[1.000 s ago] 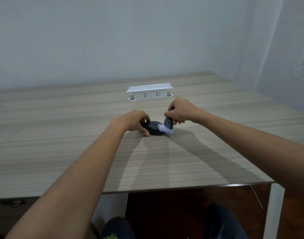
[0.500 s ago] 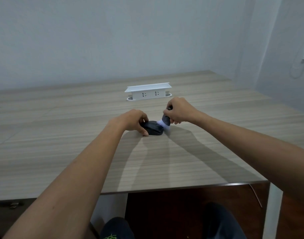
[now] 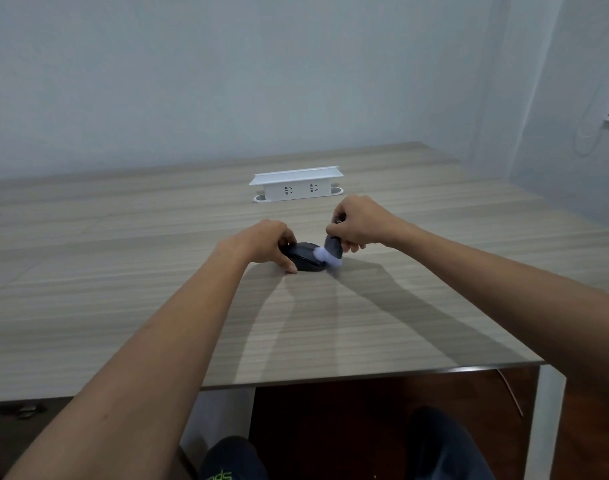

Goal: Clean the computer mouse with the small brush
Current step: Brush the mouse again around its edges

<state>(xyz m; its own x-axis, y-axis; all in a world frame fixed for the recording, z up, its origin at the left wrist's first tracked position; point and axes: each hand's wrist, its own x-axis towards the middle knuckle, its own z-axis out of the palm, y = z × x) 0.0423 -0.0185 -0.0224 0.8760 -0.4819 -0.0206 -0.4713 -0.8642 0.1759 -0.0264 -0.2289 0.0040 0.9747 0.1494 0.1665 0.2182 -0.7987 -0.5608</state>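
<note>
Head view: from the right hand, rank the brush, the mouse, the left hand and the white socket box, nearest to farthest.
1. Brush: held in the right hand, pale bristles down.
2. Mouse: just left of the right hand, bristles at its right end.
3. Left hand: on the mouse's left side.
4. Socket box: behind both hands, apart from them.
</note>
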